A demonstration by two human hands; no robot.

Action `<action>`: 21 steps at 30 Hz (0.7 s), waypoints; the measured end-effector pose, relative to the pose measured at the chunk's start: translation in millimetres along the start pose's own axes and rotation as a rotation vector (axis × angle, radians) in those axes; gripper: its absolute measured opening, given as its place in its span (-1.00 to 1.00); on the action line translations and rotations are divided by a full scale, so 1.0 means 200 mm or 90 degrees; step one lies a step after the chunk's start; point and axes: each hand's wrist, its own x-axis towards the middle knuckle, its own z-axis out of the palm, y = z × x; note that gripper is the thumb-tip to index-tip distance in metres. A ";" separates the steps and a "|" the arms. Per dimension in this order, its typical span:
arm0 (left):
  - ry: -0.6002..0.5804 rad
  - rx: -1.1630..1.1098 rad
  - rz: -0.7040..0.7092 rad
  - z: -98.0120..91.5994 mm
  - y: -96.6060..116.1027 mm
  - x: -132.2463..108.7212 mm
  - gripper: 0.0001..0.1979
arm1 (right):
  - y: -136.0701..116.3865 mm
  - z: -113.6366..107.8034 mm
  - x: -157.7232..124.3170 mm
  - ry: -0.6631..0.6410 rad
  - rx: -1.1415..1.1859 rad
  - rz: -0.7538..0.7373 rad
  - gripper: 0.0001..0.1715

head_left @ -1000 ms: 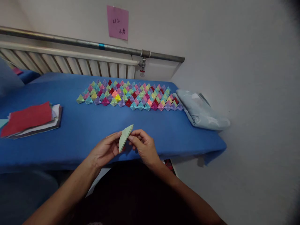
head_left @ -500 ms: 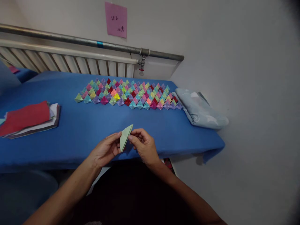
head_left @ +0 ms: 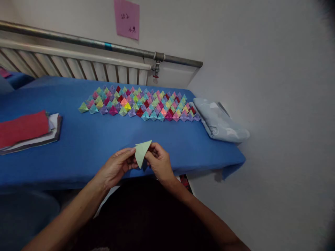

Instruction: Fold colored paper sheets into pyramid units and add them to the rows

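Note:
A piece of folded pale green paper [head_left: 142, 152], roughly triangular, is held up above the front part of the blue-covered table [head_left: 99, 139]. My left hand [head_left: 119, 166] pinches its left side between thumb and fingers. On the right, my right hand [head_left: 160, 161] grips the paper's other edge, thumb in front and fingers partly hidden behind it. Beyond my hands, rows of small colourful folded paper pieces [head_left: 136, 104] stand close together on the cloth.
To the left lies a stack of paper with a red sheet [head_left: 24, 127] on top. A folded light blue patterned cloth [head_left: 220, 120] rests at the right end. A radiator [head_left: 86, 71] and metal pipe [head_left: 78, 41] run along the wall, below a pink note [head_left: 127, 19].
The green paper has turned in my fingers; its face is wider and a flap shows at its upper left. The whole view has shifted slightly.

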 end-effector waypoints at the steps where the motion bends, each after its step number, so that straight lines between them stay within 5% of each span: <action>1: -0.001 0.019 -0.002 0.00 0.00 0.00 -0.60 | 0.01 0.00 0.00 -0.005 0.001 -0.002 -0.81; 5: -0.020 0.074 -0.009 0.00 0.00 0.00 -0.60 | 0.03 -0.03 -0.01 -0.008 -0.091 -0.065 -0.89; 12: -0.014 0.093 -0.002 0.01 0.00 -0.02 -0.59 | 0.05 -0.08 -0.01 -0.013 -0.345 -0.342 -0.87; 21: 0.014 0.043 -0.033 0.05 0.03 -0.04 -0.54 | 0.07 -0.11 -0.01 -0.048 -0.476 -0.445 -0.74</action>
